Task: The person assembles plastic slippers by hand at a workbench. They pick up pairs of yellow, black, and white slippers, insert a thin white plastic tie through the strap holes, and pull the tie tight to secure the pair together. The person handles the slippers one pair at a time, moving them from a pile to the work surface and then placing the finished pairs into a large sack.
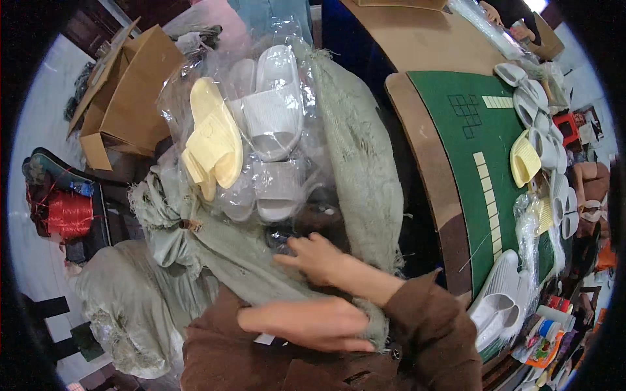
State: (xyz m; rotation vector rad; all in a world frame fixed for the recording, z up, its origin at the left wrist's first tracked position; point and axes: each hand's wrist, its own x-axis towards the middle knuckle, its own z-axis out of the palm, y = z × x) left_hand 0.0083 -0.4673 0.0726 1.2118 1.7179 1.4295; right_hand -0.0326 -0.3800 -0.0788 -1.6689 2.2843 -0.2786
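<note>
An open grey-green woven sack (362, 153) lies in front of me. In it, a clear plastic bag (310, 124) holds several grey slippers (277, 120). Pale yellow slippers (218, 140) rest at the bag's left, soles partly showing. My right hand (319, 259) reaches leftward over the sack's mouth, its fingers apart beside the lower end of the plastic; nothing shows in its grasp. Closer to my body, my left hand (306, 322) stretches rightward, slightly blurred, with its fingertips and thumb around the sack's near edge. Part of the sack's inside is dark.
A green mat (456, 156) on the table at right carries pale stickers (486, 189) and a row of grey and yellow slippers. An open cardboard box (134, 98) stands at upper left. Red twine (70, 215) and a second sack (130, 293) are at left. Other people sit farther right.
</note>
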